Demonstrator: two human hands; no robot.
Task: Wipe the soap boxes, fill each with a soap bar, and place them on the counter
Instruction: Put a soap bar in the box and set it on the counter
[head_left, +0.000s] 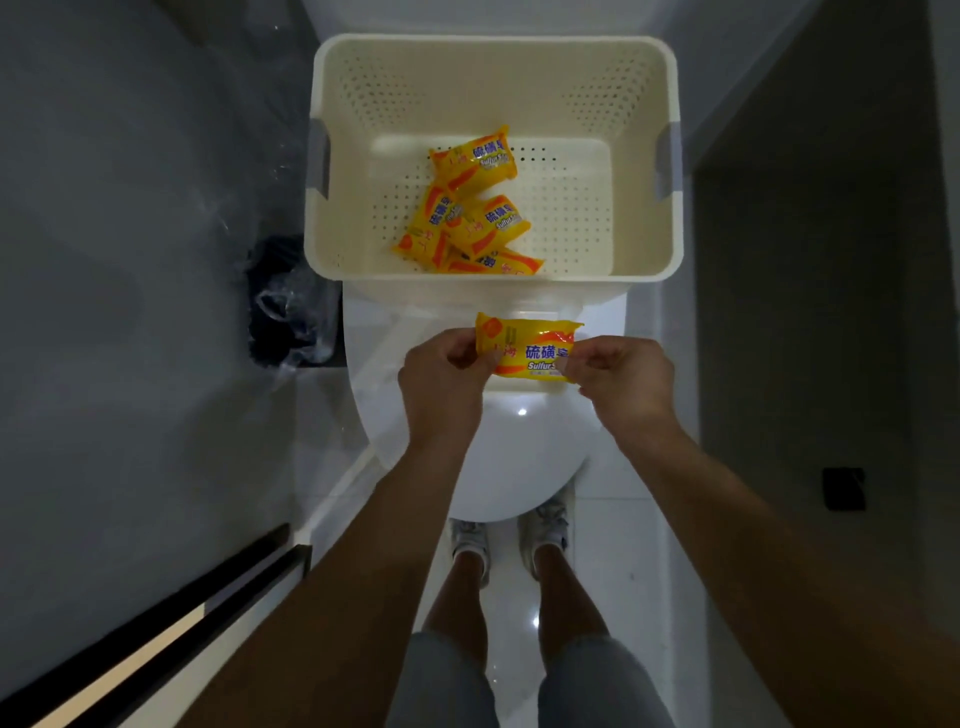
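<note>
While a wrapped soap bar (527, 349) is held at frame centre, its left end is pinched by the left hand (447, 366) and its right end by the right hand (621, 376). Fingers of both hands are curled onto the yellow wrapper; neither hand is free. The bar is held level, above the closed toilet lid (511, 457), just below the basket's near rim in the frame. Blue Chinese characters and part of the word "Sulfur" are seen on the wrapper.

A cream perforated basket (493, 57) is seen in the upper centre, resting on the toilet's back end. Four more wrapped soap bars (470, 208) are piled in its lower left part, overlapping one another; one is partly hidden by the near rim. Grey handles are seen on the basket's left and right sides.

A black bin with a clear liner (291, 306) is seen at centre left, just beside the toilet. Bare legs and light sneakers (470, 540) are seen at lower centre on white floor tiles. No soap boxes can be made out in this view.
</note>
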